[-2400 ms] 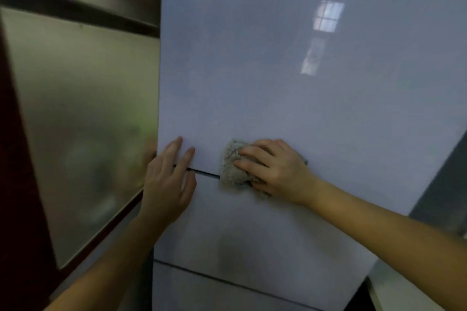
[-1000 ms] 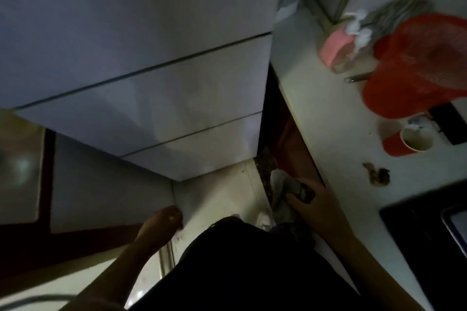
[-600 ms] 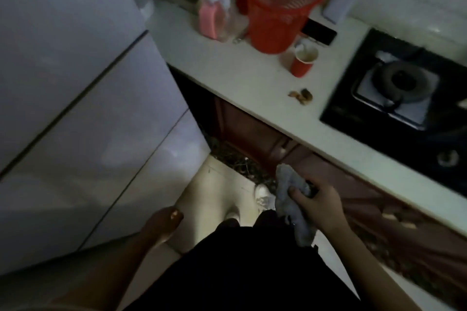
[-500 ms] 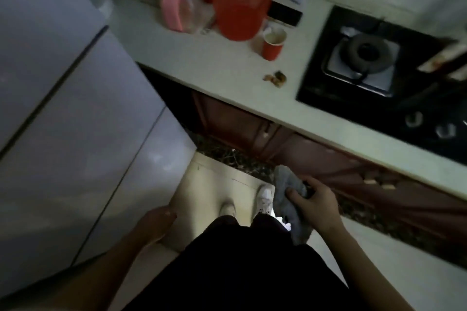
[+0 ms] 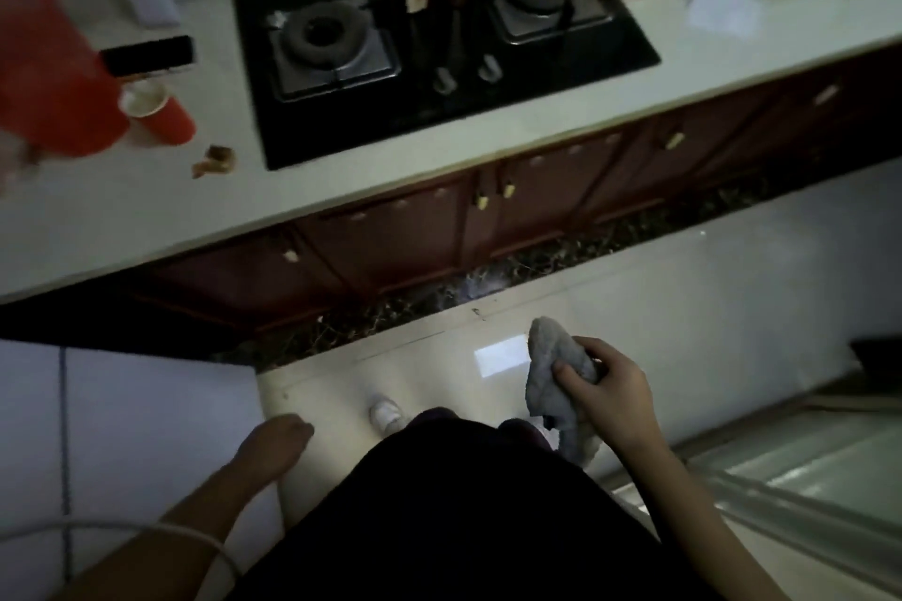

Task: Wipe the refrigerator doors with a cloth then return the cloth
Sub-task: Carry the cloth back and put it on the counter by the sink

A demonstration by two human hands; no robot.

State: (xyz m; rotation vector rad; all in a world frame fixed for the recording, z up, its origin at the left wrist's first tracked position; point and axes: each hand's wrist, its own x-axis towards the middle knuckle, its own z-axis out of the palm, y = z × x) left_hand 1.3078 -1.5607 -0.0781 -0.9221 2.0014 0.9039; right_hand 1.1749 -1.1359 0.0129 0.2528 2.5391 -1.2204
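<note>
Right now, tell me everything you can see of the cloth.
The cloth is grey, soft and nubby-looking, bunched into a loose wad. The right hand grips its middle, thumb across the front and fingers curled behind. A rounded end pokes up above the thumb. The other end droops below the hand beside the person's dark clothing; contact there is unclear. It hangs above the pale floor, short of the counter.

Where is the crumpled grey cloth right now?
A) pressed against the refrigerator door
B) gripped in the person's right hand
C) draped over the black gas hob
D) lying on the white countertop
B: the right hand grips the crumpled grey cloth above the pale tiled floor.
</note>
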